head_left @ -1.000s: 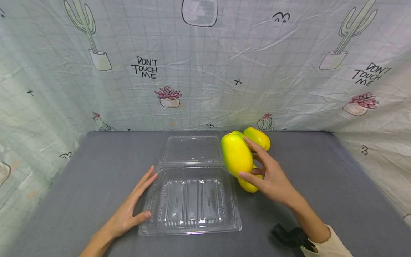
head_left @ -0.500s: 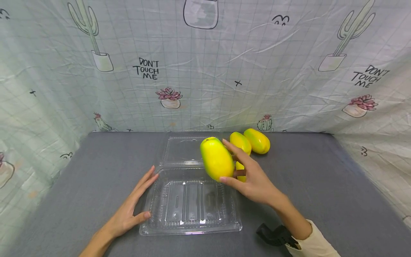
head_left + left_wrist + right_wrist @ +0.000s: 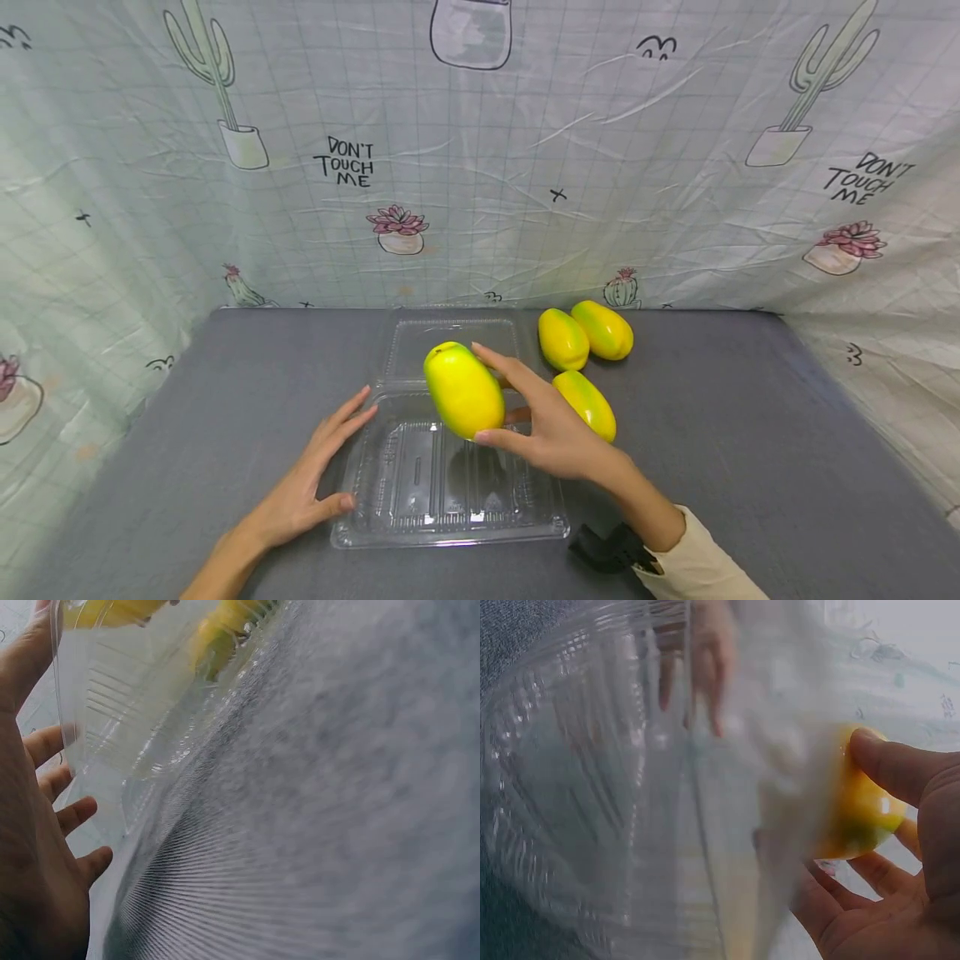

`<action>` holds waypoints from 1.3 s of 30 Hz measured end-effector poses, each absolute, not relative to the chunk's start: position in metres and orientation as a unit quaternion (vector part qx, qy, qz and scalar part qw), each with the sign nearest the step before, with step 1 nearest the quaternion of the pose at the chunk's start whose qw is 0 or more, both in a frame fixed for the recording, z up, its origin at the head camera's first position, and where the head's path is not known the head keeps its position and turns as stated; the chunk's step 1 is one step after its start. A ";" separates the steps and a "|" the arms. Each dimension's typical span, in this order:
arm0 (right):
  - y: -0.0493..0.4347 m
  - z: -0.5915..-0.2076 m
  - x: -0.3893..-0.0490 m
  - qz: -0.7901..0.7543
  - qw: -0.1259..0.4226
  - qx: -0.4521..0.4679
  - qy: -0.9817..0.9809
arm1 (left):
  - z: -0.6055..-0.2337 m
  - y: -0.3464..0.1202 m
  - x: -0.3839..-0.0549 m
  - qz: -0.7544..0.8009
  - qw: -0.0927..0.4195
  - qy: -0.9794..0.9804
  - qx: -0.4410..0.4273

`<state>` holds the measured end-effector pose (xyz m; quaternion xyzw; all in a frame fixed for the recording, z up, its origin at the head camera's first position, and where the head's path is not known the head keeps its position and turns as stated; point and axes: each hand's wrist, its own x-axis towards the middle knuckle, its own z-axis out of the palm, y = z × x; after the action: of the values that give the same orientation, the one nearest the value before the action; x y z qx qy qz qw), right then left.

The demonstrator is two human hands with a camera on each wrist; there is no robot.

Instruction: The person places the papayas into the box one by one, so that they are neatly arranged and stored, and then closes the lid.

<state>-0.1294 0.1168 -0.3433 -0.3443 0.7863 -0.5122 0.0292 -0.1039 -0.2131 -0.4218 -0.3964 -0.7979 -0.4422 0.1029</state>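
Note:
A clear plastic clamshell container [image 3: 420, 492] lies open, its lid [image 3: 450, 333] folded back toward the wall. My right hand [image 3: 555, 429] grips a yellow-green mango [image 3: 463, 392] between thumb and fingers, above the container's tray. In the right wrist view this mango [image 3: 862, 802] shows against the thumb, partly behind the clear plastic. My left hand [image 3: 303, 475] lies along the tray's left side with fingers straight and spread. The left wrist view has the left fingers [image 3: 75, 816] beside the plastic wall.
Three more mangoes lie right of the container: one [image 3: 564, 340] and another [image 3: 602, 330] side by side at the back, a third [image 3: 588, 406] nearer, partly behind the right hand. A black wrist strap [image 3: 611, 548] hangs at the right sleeve. A printed cloth [image 3: 480, 167] closes off the grey table's back.
My right hand has carried the mango leftward from beside the other mangoes to over the tray, slightly lower in view. The left hand stays at the container's left side.

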 end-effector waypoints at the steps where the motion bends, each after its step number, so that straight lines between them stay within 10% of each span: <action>1: 0.115 -0.344 -0.130 -0.510 0.032 -0.346 0.787 | -0.421 -0.213 -0.105 -0.438 0.102 -0.801 -0.395; 19: 0.092 -0.352 -0.130 -0.472 0.073 -0.384 0.790 | -0.418 -0.214 -0.111 -0.423 0.083 -0.816 -0.384; 39: 0.073 -0.365 -0.127 -0.323 -0.008 -0.442 0.837 | -0.425 -0.211 -0.108 -0.445 0.088 -0.808 -0.376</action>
<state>-0.1274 0.0726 -0.3648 -0.4416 0.8369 -0.3233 -0.0083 -0.1080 -0.2112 -0.4246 -0.3758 -0.8079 -0.4454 0.0879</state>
